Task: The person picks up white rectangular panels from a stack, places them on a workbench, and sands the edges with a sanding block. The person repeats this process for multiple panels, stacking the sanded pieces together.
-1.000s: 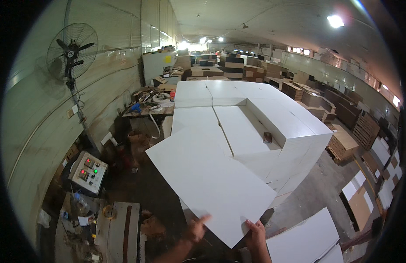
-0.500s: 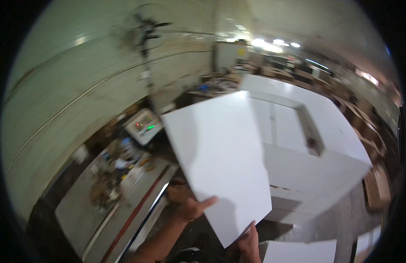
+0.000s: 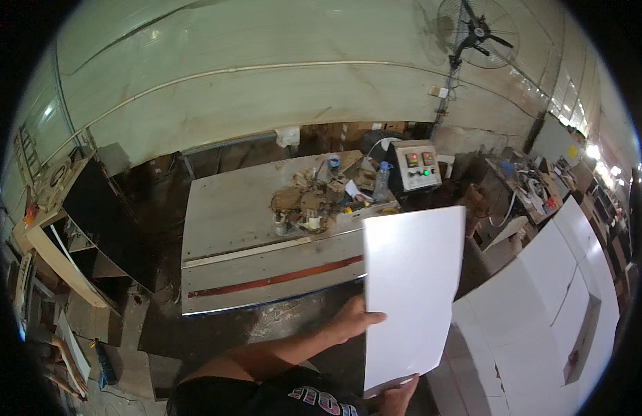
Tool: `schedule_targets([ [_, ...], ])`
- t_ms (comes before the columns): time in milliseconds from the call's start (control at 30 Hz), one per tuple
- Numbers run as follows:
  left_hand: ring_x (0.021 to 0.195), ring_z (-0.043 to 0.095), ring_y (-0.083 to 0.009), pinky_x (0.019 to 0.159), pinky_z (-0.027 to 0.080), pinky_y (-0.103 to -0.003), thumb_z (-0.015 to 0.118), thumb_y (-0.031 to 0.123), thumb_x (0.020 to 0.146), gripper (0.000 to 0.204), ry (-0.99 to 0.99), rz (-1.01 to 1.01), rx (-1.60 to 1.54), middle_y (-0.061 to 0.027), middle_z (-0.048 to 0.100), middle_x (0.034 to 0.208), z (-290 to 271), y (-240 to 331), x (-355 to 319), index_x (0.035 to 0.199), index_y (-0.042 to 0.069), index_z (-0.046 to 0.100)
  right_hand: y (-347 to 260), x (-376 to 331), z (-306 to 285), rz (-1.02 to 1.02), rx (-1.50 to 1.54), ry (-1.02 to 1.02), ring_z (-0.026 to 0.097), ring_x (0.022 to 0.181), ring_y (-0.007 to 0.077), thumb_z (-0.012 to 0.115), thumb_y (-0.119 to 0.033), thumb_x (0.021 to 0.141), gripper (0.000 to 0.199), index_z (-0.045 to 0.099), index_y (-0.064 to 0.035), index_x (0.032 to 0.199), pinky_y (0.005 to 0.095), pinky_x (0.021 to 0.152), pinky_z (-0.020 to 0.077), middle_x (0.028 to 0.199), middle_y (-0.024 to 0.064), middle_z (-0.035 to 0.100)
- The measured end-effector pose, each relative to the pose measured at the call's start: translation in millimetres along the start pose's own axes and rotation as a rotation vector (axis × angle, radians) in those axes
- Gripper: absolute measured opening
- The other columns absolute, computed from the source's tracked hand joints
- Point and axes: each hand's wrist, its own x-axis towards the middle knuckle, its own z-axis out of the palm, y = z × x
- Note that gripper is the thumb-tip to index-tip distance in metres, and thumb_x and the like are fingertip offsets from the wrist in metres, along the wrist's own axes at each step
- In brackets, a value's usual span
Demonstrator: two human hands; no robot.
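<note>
A white rectangular panel (image 3: 412, 291) stands tilted up in front of me, held in both hands. My left hand (image 3: 355, 319) is closed on its left edge, thumb on the white face and the other fingers behind it. Below, my right hand (image 3: 398, 396) grips the bottom edge near the lower right corner. Behind the panel's upper left side is a grey worktable (image 3: 231, 239) with a red strip (image 3: 279, 279) along it. To the right of the panel lies a large white boxy piece (image 3: 535, 305) with a rectangular recess.
A control box (image 3: 416, 166) with lit displays sits at the worktable's right end, beside a clear bottle (image 3: 382, 182) and clutter. A wall fan (image 3: 479, 33) hangs upper right. A dark cabinet (image 3: 106, 215) stands left. At the lower left, another person's arms (image 3: 66, 364) touch a white board.
My view has swung left, bringing the worktable to the middle and the white boxy piece to the right. The panel stays in both hands and now stands more upright.
</note>
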Motion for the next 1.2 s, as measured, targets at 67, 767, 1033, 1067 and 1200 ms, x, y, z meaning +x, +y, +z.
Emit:
schedule_targets([
  [67, 0.134, 0.073, -0.0299, 0.119, 0.057, -0.048, 0.086, 0.014, 0.104, 0.055, 0.132, -0.259, -0.152, -0.0195, 0.078, 0.144, -51.4, -46.0, -9.7, 0.152, -0.005, 0.068, -7.8, 8.0, 10.2, -0.028, 0.042, 0.164, 0.067, 0.143, 0.0399, 0.072, -0.056, 0.111, 0.081, 0.050, -0.0047, 0.169, 0.0603, 0.121, 0.0559, 0.156, 0.0180, 0.064],
  [767, 0.108, 0.086, -0.0262, 0.090, 0.069, -0.044, 0.086, 0.041, 0.112, 0.042, 0.229, -0.728, -0.238, -0.0137, 0.088, 0.122, -405.2, -175.8, -149.2, 0.124, 0.001, 0.080, 244.3, 225.7, 258.3, 0.001, -0.529, 0.037, 0.078, 0.092, 0.0306, 0.070, -0.024, 0.107, 0.026, 0.075, 0.0009, 0.113, 0.0505, 0.077, 0.0650, 0.107, 0.0121, 0.076],
  [1033, 0.136, 0.075, -0.0348, 0.119, 0.056, -0.053, 0.095, 0.031, 0.096, 0.044, 0.894, -0.483, 0.653, -0.0179, 0.080, 0.140, -508.4, -179.4, -141.8, 0.129, 0.007, 0.078, 262.4, 215.0, 301.2, -0.332, -0.878, -0.075, 0.071, 0.084, 0.0202, 0.071, -0.015, 0.106, 0.015, 0.070, -0.0006, 0.102, 0.0399, 0.075, 0.0575, 0.093, 0.0041, 0.071],
  [1067, 0.146, 0.066, -0.0383, 0.127, 0.048, -0.056, 0.097, 0.031, 0.092, 0.053, 0.945, -0.396, 0.813, -0.0189, 0.075, 0.149, -529.8, -182.5, -145.6, 0.135, 0.008, 0.076, 262.8, 212.4, 301.8, -0.391, -0.951, -0.039, 0.070, 0.084, 0.0193, 0.071, -0.015, 0.106, 0.016, 0.070, -0.0004, 0.101, 0.0392, 0.074, 0.0559, 0.091, 0.0034, 0.070],
  [1200, 0.159, 0.052, -0.0474, 0.136, 0.036, -0.063, 0.104, 0.031, 0.079, 0.083, 1.136, -0.401, 1.129, -0.0217, 0.063, 0.165, -584.0, -192.3, -149.9, 0.150, 0.008, 0.069, 255.4, 215.2, 279.9, -0.285, -1.126, -0.184, 0.069, 0.089, 0.0164, 0.072, -0.016, 0.105, 0.025, 0.081, 0.0039, 0.117, 0.0364, 0.075, 0.0533, 0.100, 0.0070, 0.077],
])
